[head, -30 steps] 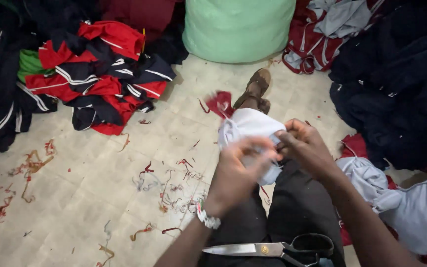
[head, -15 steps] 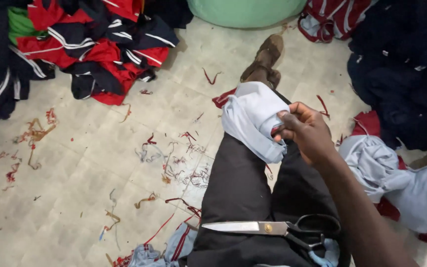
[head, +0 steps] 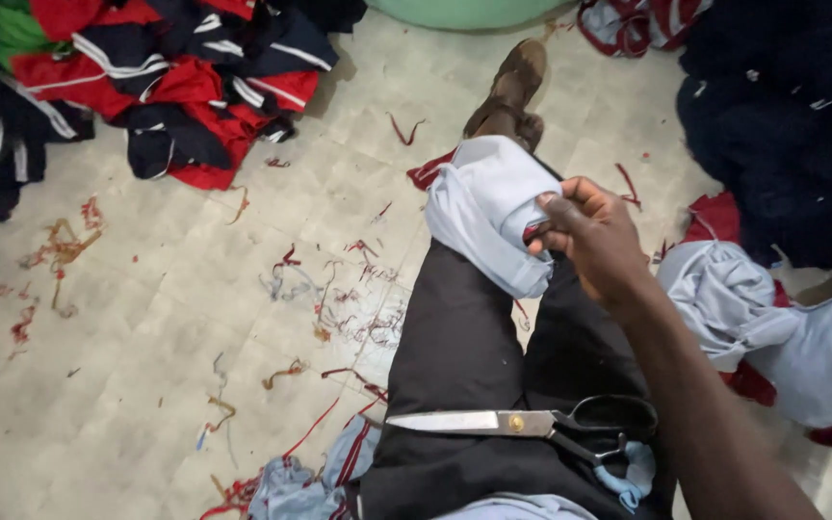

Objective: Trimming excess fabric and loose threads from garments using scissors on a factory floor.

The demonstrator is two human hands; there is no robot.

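Observation:
My right hand (head: 594,236) grips a folded light blue piece of cloth (head: 483,212) that rests on my knee, over dark trousers (head: 464,366). Its fingers pinch the cloth's right edge. My left hand is out of view. A large pair of scissors (head: 522,422) with black handles lies across my lap, blade pointing left. My brown shoe (head: 510,89) sticks out beyond the cloth.
A heap of red, navy and white garments (head: 175,87) lies at the upper left. A dark navy pile (head: 782,116) sits at the right, with light blue fabric (head: 772,318) below it. Thread and cloth scraps (head: 339,299) litter the tiled floor. A green bundle (head: 455,10) is at the top.
My left hand let go of the light blue cloth and left the view. My right hand keeps holding it on the knee. The view moved closer and downward.

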